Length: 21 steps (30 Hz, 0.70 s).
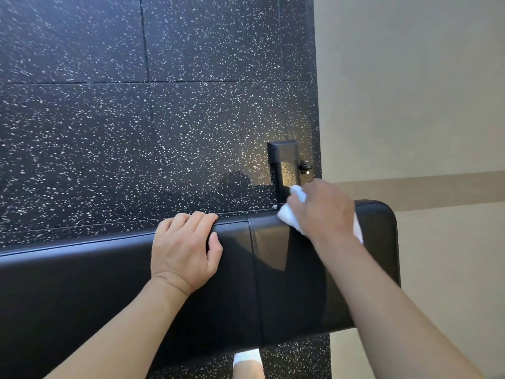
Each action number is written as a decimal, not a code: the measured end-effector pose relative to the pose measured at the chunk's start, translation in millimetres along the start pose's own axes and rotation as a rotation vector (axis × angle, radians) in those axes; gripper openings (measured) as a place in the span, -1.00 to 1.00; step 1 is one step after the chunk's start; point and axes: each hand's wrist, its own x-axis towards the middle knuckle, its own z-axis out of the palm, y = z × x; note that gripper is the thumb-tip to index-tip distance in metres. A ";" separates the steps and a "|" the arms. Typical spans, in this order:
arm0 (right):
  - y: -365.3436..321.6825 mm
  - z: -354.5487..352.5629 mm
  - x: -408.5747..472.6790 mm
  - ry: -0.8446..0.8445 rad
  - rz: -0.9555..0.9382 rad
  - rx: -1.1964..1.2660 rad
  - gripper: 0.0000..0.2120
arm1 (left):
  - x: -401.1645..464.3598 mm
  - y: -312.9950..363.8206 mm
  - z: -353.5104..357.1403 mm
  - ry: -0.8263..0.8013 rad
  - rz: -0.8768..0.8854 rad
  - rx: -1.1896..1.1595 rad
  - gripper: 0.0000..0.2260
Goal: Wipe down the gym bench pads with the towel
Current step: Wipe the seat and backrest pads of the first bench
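A black padded gym bench [109,283] runs across the lower half of the head view, with a seam [255,269] dividing a long pad on the left from a shorter pad [295,269] on the right. My right hand [322,212] holds a crumpled white towel [289,214] against the far edge of the shorter pad. White cloth shows on both sides of the hand. My left hand [185,247] rests on the long pad just left of the seam, its fingers curled over the far edge.
Black rubber floor tiles with white specks [136,105] lie beyond the bench. A black metal bench foot [284,165] with a small wheel stands past the far edge by my right hand. A beige floor [410,105] lies to the right. A white-socked foot [247,359] shows below the bench.
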 end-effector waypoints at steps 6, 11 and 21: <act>-87.0 49.0 -46.3 0.293 -0.307 0.098 -0.72 | -0.5 -1.7 1.6 0.016 0.002 -0.027 -0.66; -31.4 61.1 -46.5 0.475 -0.176 -0.083 -0.72 | -1.1 -0.7 -2.5 -0.037 -0.022 -0.047 -0.67; 0.1 89.8 -150.4 0.614 0.186 0.278 -0.77 | -1.2 0.3 -8.1 -0.119 0.007 -0.064 -0.66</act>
